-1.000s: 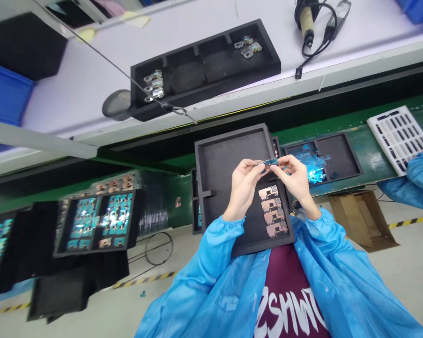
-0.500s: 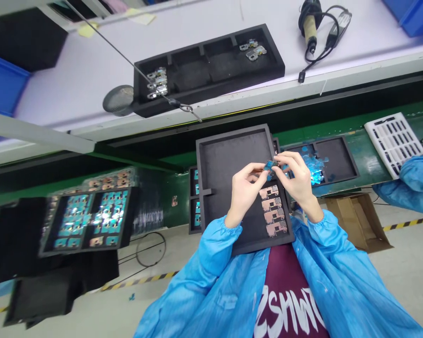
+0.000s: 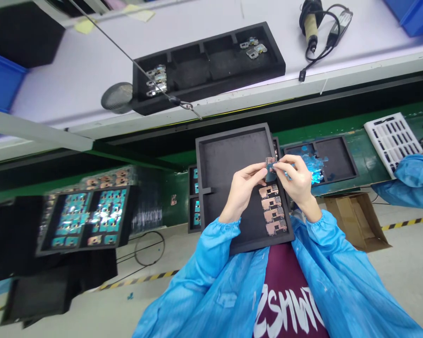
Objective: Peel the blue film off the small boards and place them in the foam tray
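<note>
Over the right side of a black tray (image 3: 229,164), both hands meet at a small phone circuit board (image 3: 269,161), coppery at the top with blue film (image 3: 270,174) across its lower part. My left hand (image 3: 242,190) is closed and pinches the board's left edge between thumb and fingers. My right hand (image 3: 296,180) is closed too, its thumb and forefinger pinching at the right edge where film and board meet; exactly what lies between these fingertips is hidden. Below, several coppery boards (image 3: 274,216) lie in a column in the tray.
Loose blue film pieces (image 3: 315,171) pile in a black tray at right. Blue-covered boards fill a tray (image 3: 123,218) at left. A long black tray (image 3: 211,89) and an electric screwdriver (image 3: 310,30) lie on the shelf. Another person's sleeve (image 3: 414,176) is by a white rack (image 3: 395,143).
The board between my hands has turned more upright, and a coppery part now shows above the blue film. My hands stay nearly in place.
</note>
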{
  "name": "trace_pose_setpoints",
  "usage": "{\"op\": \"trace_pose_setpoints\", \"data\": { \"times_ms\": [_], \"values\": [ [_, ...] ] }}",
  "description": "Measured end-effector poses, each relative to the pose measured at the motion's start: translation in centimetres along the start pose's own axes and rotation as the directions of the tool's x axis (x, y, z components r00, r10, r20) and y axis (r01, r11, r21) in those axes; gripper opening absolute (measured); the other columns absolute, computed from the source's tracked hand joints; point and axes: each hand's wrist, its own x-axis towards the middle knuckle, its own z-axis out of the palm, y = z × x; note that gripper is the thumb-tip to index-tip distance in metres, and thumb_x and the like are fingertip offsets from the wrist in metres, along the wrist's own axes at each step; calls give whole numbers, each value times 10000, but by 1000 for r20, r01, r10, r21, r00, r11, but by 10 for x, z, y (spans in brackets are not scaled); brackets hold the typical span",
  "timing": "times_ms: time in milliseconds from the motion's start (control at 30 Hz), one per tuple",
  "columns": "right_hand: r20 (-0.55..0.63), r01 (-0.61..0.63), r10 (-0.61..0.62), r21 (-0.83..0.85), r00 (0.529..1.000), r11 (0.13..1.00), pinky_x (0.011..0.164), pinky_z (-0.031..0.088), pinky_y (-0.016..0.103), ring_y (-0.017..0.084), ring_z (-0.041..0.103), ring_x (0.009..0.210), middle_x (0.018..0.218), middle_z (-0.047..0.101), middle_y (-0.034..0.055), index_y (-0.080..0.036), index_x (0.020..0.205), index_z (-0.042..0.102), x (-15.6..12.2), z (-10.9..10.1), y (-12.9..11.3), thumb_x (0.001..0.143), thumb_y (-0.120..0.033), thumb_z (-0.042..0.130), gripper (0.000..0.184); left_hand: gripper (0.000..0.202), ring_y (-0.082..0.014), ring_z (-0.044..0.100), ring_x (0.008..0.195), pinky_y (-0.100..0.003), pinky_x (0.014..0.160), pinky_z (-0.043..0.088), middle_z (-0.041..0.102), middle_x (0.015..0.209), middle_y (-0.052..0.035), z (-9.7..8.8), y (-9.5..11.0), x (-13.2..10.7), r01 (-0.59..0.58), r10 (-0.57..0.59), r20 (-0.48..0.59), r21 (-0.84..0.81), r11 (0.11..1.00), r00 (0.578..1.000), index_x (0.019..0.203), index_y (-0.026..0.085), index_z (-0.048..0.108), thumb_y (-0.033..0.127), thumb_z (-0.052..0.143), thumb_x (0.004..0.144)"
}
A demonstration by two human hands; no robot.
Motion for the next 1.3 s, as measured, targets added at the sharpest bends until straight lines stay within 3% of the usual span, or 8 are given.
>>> {"op": "trace_pose_setpoints", "data": {
  "times_ms": [200,333,467,600,667,767,1067,1300],
  "values": [
    [139,157,-150,-36,979,987,884,656,420,239,741,1014,1104,788,51,-335,1145,794,-3,-8,-4,1094,-220,620,214,366,-192,767,908,-258,681,585,838,1142,-100,-14,-3,12,115,-118,-13,-139,984,993,1128,208,852,414,924,834],
    [151,165,-182,122,972,979,865,649,404,222,763,990,1081,807,43,-300,1128,770,-17,-12,-3,1080,-196,628,182,333,-184,773,888,-262,694,588,837,1094,-100,-29,-3,22,34,-54,-146,-134,990,988,1084,194,830,390,915,828],
    [-30,-125,133,188,991,974,785,621,352,209,746,935,1026,773,34,-273,1056,732,-33,-16,30,1067,-271,662,71,281,-190,768,774,-315,756,619,825,913,-63,-46,11,3,-118,146,-280,114,986,949,1002,192,828,411,901,842],
    [-83,-554,577,198,812,808,704,610,328,209,722,811,947,746,33,-231,1193,679,-50,-15,122,998,-437,703,284,172,-229,767,710,-342,778,615,813,806,-58,-60,20,-43,-13,-35,91,477,879,995,984,195,868,348,835,913],
    [0,-715,721,119,693,688,726,621,335,219,731,803,905,758,51,-195,1140,678,-64,-11,172,948,-434,710,309,125,-236,766,712,-321,718,585,818,812,-47,-65,14,-62,-17,-183,259,617,787,949,956,227,875,313,788,932],
    [60,-810,808,3,586,587,779,632,353,229,740,813,878,765,79,-178,999,671,-85,-3,220,907,-400,705,243,150,-226,752,752,-303,689,550,831,883,-25,-70,-5,-79,-86,-236,322,737,670,917,946,268,865,272,715,947],
    [-93,-815,818,-204,568,543,984,584,375,235,739,953,1054,795,114,-169,1028,698,-107,3,248,922,-340,629,213,213,-203,701,872,-309,825,557,736,987,-34,-72,-32,-105,-232,-183,355,846,480,917,1042,237,832,220,619,1039],
    [-124,-815,862,-414,491,405,958,576,311,222,750,981,1062,819,117,-149,1114,738,-91,-1,265,924,-332,666,274,198,-234,690,965,-338,841,557,745,1026,-49,-64,-36,-115,-365,-58,419,844,394,906,1111,230,768,202,573,1106]
  ]
}}
